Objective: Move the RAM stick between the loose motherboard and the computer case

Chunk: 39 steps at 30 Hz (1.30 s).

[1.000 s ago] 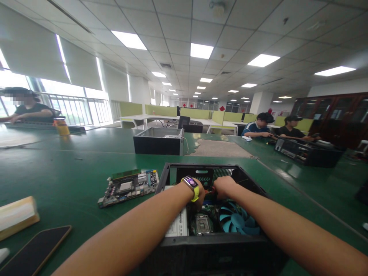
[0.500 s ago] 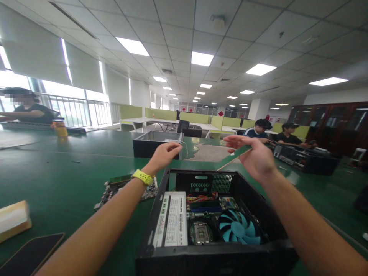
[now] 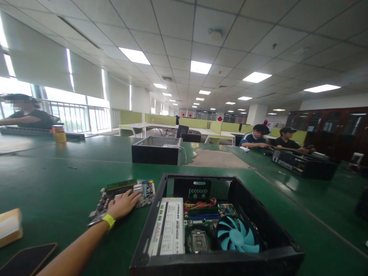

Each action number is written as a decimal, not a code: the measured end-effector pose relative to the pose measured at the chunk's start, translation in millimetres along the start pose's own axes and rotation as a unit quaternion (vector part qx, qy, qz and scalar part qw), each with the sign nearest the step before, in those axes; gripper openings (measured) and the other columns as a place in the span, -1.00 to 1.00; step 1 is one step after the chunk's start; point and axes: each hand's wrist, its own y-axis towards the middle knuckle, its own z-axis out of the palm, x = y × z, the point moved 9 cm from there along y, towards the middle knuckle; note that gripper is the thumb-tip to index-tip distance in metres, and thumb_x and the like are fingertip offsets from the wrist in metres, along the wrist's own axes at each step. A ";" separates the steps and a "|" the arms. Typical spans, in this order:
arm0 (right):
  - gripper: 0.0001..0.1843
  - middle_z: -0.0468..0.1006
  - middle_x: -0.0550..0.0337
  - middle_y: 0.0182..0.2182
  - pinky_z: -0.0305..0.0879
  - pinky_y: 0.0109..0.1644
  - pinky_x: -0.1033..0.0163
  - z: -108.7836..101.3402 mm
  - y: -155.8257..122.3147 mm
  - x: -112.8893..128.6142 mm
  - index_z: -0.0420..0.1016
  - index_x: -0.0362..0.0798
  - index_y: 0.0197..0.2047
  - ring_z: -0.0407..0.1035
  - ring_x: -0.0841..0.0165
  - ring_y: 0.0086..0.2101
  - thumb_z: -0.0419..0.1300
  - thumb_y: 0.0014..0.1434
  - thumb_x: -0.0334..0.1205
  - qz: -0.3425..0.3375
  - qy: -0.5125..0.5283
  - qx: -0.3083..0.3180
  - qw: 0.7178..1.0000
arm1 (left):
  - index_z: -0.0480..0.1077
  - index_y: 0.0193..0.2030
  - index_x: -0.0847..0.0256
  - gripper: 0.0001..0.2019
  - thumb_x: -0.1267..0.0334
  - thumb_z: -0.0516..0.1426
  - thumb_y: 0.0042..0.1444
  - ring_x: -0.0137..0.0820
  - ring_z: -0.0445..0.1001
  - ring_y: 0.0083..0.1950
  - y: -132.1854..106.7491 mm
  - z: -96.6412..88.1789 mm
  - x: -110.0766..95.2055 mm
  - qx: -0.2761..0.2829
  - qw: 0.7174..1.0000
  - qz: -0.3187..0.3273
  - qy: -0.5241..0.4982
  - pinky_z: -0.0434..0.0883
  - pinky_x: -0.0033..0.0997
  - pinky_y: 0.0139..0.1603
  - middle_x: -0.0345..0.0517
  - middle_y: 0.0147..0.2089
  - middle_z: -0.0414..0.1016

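Observation:
My left hand (image 3: 124,206), with a yellow-green band (image 3: 109,220) at the wrist, lies over a loose motherboard (image 3: 148,193). Its fingers are stretched out across the board; whether they press on it I cannot tell. Right of it stands an open black computer case (image 3: 244,262). Inside the case are a white-labelled power supply (image 3: 168,226), a blue fan (image 3: 237,234), a bare processor socket (image 3: 199,242) and coloured cables (image 3: 199,204). My right hand is out of view.
Another case (image 3: 156,153) stands farther back on the green table (image 3: 86,168). A dark flat object (image 3: 30,258) and a pale yellowish block (image 3: 10,227) lie at left. People sit at left (image 3: 31,115) and far right (image 3: 255,137), near a third case (image 3: 304,163).
My left hand has moved down and left, from above the case onto the motherboard. My right hand, which had a thin strip at it, has left the view; the strip no longer shows.

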 end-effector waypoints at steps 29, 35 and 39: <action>-0.55 0.55 0.01 -0.41 -0.04 0.05 0.14 19.9 -18.4 -145.8 0.51 -0.12 -0.43 0.37 0.29 -0.28 -0.17 0.21 -0.25 0.346 -0.099 -0.099 0.928 | 0.21 0.21 -0.05 -0.50 0.02 -0.21 0.17 -0.02 0.01 0.32 -11.8 9.3 1.4 0.026 0.999 0.037 -0.005 -0.03 0.19 0.18 -0.13 0.33 0.08; -0.54 0.56 0.12 -0.40 -0.02 0.09 0.14 35.7 -99.3 -203.9 0.50 -0.03 -0.37 0.40 0.30 -0.28 -0.22 0.22 -0.26 0.457 0.022 -0.122 0.881 | 0.14 0.25 -0.06 -0.48 0.01 -0.28 0.21 0.00 -0.08 0.35 -30.7 14.4 -20.5 0.026 0.998 0.046 -0.020 -0.12 0.27 0.20 -0.19 0.34 0.05; -0.52 0.56 0.14 -0.34 0.21 -0.13 0.24 45.4 -99.7 -218.3 0.48 -0.03 -0.24 0.42 0.32 -0.31 -0.28 0.22 -0.21 0.498 0.182 -0.211 0.821 | 0.12 0.26 -0.05 -0.47 0.00 -0.32 0.22 -0.02 -0.12 0.36 -64.9 12.8 -77.3 0.038 0.993 0.109 -0.021 -0.10 0.23 0.22 -0.19 0.34 0.06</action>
